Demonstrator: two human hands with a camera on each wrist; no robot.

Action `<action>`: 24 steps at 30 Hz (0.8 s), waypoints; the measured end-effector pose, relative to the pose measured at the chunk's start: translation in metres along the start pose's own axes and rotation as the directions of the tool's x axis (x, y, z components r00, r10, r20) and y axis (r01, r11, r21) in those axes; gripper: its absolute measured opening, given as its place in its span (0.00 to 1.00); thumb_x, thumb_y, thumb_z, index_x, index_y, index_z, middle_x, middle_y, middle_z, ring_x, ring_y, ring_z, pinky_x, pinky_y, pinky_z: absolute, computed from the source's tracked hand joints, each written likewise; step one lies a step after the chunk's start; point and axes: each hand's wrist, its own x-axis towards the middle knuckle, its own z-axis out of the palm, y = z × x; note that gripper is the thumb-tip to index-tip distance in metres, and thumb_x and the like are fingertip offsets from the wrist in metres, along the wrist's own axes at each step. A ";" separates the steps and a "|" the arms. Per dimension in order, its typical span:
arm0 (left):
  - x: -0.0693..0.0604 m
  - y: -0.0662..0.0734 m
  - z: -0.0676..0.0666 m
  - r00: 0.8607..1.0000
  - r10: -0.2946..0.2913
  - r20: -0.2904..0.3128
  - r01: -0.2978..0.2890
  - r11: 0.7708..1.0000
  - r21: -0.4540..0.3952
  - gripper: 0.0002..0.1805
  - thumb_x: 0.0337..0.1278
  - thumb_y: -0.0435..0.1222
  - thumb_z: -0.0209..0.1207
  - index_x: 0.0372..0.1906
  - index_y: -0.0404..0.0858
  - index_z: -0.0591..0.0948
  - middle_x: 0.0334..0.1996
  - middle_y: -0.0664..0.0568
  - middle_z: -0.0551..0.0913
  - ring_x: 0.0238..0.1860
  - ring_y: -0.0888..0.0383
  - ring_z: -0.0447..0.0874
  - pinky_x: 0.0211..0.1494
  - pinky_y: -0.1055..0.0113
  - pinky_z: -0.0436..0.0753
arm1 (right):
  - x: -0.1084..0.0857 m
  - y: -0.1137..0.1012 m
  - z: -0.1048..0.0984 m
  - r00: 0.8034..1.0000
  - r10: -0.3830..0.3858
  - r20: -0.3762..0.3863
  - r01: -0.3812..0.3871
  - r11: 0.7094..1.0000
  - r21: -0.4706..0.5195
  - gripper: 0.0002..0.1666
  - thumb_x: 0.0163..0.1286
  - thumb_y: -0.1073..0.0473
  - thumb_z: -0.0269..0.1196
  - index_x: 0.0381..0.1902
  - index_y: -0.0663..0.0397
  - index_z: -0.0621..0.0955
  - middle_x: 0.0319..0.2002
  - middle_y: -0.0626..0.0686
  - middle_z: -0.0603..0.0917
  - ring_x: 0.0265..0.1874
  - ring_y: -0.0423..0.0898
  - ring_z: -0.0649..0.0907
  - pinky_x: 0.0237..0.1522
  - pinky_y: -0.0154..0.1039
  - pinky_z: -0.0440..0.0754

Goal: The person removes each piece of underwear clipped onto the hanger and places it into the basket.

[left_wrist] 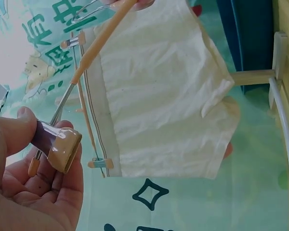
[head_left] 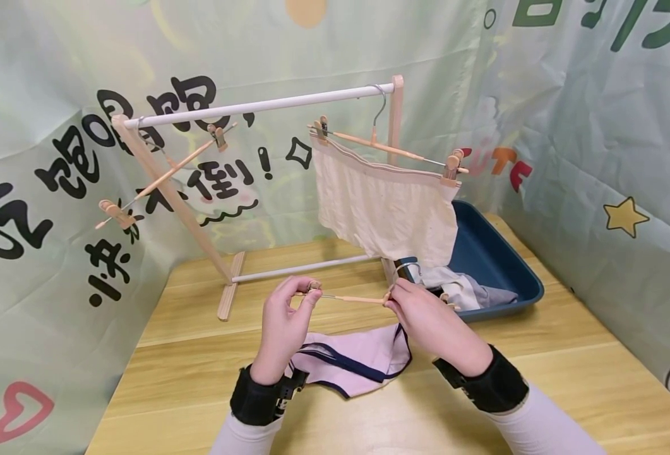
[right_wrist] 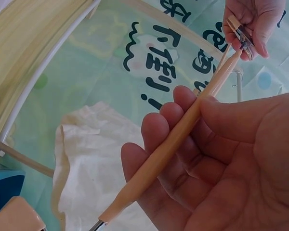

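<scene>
A clip hanger with a wooden bar [head_left: 360, 299] is held level between both hands above the table. My left hand [head_left: 286, 325] pinches the clip [left_wrist: 62, 147] at one end, thumb on top and fingers beneath. The clip has no cloth in it in the left wrist view. Around the middle of the bar [right_wrist: 176, 137] my right hand [head_left: 434, 319] curls its thumb and fingers, near the metal hook [head_left: 408, 268]. Below the hands, pink underpants [head_left: 357, 354] with dark navy trim lie on the table.
A drying rack with a white top rail [head_left: 266, 106] stands behind. From it hang cream shorts [head_left: 386, 202] clipped to a hanger, and another hanger [head_left: 170, 172] without cloth at left. At right, a blue basin [head_left: 530, 294] contains crumpled pale cloth [head_left: 465, 287].
</scene>
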 end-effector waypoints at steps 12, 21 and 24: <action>0.001 0.001 -0.005 0.998 -0.032 0.052 0.029 0.998 0.048 0.04 0.66 0.30 0.66 0.42 0.35 0.85 0.37 0.49 0.86 0.43 0.56 0.84 0.54 0.52 0.83 | 0.000 0.000 -0.001 1.000 0.014 0.006 -0.014 1.000 -0.006 0.03 0.73 0.65 0.65 0.38 0.58 0.81 0.34 0.48 0.77 0.32 0.41 0.78 0.37 0.39 0.82; 0.002 0.000 -0.006 0.993 -0.063 0.097 0.063 0.998 0.012 0.06 0.70 0.31 0.63 0.47 0.35 0.84 0.40 0.47 0.85 0.44 0.54 0.83 0.53 0.64 0.84 | 0.000 0.000 -0.002 1.000 0.018 -0.013 -0.018 1.000 -0.011 0.03 0.72 0.67 0.66 0.39 0.56 0.81 0.35 0.48 0.76 0.33 0.42 0.78 0.38 0.40 0.82; 0.002 -0.001 -0.005 0.990 -0.081 0.120 0.086 0.996 -0.037 0.07 0.71 0.30 0.62 0.48 0.32 0.82 0.42 0.45 0.85 0.45 0.53 0.83 0.53 0.66 0.85 | 0.001 0.000 -0.001 1.000 0.011 -0.029 -0.012 1.000 -0.021 0.02 0.72 0.66 0.66 0.40 0.57 0.81 0.34 0.48 0.76 0.33 0.43 0.78 0.38 0.41 0.82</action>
